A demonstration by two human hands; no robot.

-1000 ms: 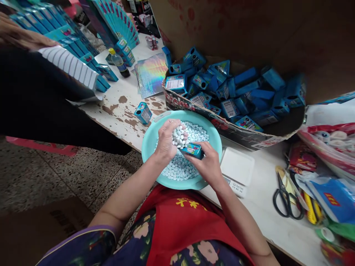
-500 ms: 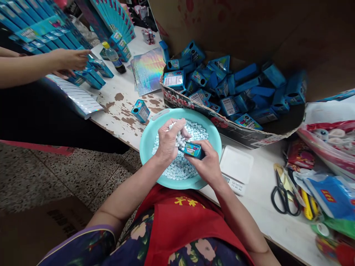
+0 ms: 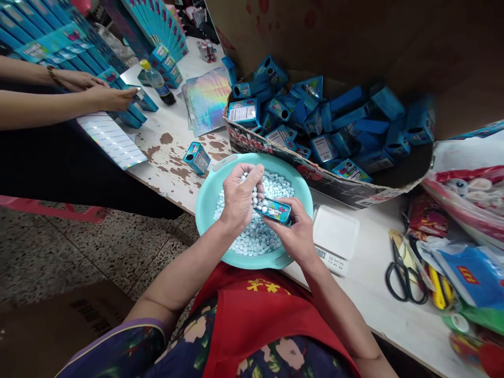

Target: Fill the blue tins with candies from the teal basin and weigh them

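A: What can you read on the blue carton (image 3: 276, 210)?
B: "CARAMELO" in pale capitals on the face turned up; the line below is too blurred to make out. The display cases (image 3: 59, 42) at the far left bear similar lettering, too small to be sure of.
A: Any other writing?
B: The cardboard box (image 3: 271, 152) full of loose cartons (image 3: 244, 111) has large red letters along its near side, which I can't make out. The red apron (image 3: 255, 325) has yellow characters on the chest, and a blue packet (image 3: 466, 275) at the right has yellow letters on a red patch, unclear to me.
A: And the hands?
B: The right hand (image 3: 296, 227) has its thumb and fingers closed about the right end of the blue carton, which lies on its side above the turquoise basin (image 3: 207, 197). The left hand (image 3: 239, 202) is cupped, its fingers curled round a heap of white pieces (image 3: 255, 198), thumb raised.
A: Where is the carton from the left fingers?
B: Just beside them: its left end meets the spilling edge of the heap. Whether the fingertips touch it, I can't tell.
A: What stands nearby?
B: A lone carton (image 3: 197, 157) stands on the tabletop (image 3: 177, 184) left of the basin, a round dark hole in its top. A white scale (image 3: 336, 231) sits to the right.
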